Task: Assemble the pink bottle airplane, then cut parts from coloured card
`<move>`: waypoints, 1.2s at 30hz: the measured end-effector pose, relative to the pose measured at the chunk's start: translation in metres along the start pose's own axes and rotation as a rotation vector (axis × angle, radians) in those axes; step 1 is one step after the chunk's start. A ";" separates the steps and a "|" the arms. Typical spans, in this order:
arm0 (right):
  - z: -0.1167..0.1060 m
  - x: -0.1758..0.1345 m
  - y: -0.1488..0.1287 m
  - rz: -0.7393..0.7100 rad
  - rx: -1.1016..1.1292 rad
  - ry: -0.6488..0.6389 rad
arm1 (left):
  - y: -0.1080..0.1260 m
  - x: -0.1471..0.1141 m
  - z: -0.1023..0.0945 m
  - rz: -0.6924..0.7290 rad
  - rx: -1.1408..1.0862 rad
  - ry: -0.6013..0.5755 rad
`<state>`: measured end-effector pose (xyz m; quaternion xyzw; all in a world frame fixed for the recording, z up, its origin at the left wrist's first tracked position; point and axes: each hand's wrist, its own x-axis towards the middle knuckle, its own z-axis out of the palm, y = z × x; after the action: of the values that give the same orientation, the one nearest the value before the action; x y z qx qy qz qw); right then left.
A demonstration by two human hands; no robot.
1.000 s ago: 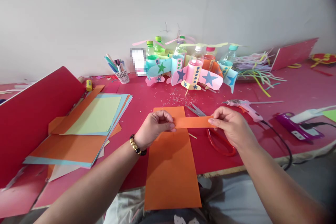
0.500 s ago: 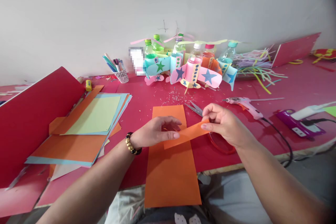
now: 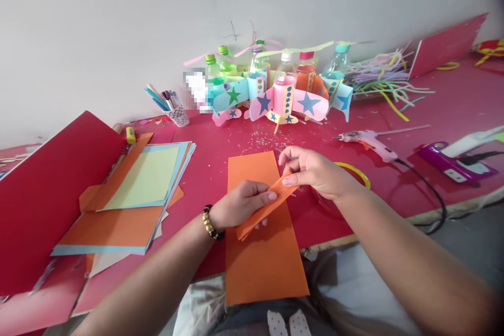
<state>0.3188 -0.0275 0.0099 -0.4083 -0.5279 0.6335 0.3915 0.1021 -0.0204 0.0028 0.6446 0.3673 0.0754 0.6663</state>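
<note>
Pale wall [image 3: 118, 37] behind, red worktop [image 3: 205, 178] below, with small scraps [image 3: 268, 136] strewn in front of the bottle planes [image 3: 283, 86]. An orange strip [image 3: 262, 213] is held slantwise above an orange sheet [image 3: 268, 268]. The left hand [image 3: 236, 205] has its thumb on top of the strip and fingers underneath, clamped on it; the right hand [image 3: 318, 170] has its fingers pinched on the upper end.

At its lower end the strip looks doubled, its edges not quite lined up. If the layers slide under the left thumb, a crease pressed there would come out crooked; too hard a squeeze or a twist between the hands could kink the paper. The sheet runs past the worktop's front edge over the lap, so a brush from the left forearm or a shift of the legs could bend it or drag it down. To the right lies the glue gun [image 3: 372, 143], its cord [image 3: 435, 194] passing close to the front edge: a snag could tug the gun round. Whether its tip is hot I cannot tell; if so, a careless reach could burn.
</note>
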 end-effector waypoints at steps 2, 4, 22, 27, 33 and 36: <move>-0.001 0.001 0.000 0.008 0.009 0.006 | 0.000 0.001 0.001 -0.033 -0.061 -0.010; -0.002 0.001 0.001 0.017 0.012 0.007 | 0.000 0.002 0.002 -0.046 -0.111 -0.007; -0.013 0.006 0.002 0.005 -0.013 0.073 | -0.004 0.004 0.000 0.084 -0.262 -0.051; -0.021 0.006 0.002 0.019 0.003 0.108 | -0.005 0.004 0.001 0.219 -0.210 -0.069; -0.023 0.007 0.004 0.005 -0.005 0.112 | -0.007 0.005 0.005 0.248 -0.125 -0.029; -0.023 0.008 0.005 0.000 -0.020 0.114 | -0.006 0.005 0.007 0.252 -0.094 0.006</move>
<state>0.3376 -0.0130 0.0015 -0.4476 -0.5112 0.6038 0.4168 0.1076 -0.0242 -0.0054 0.6534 0.2814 0.1775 0.6800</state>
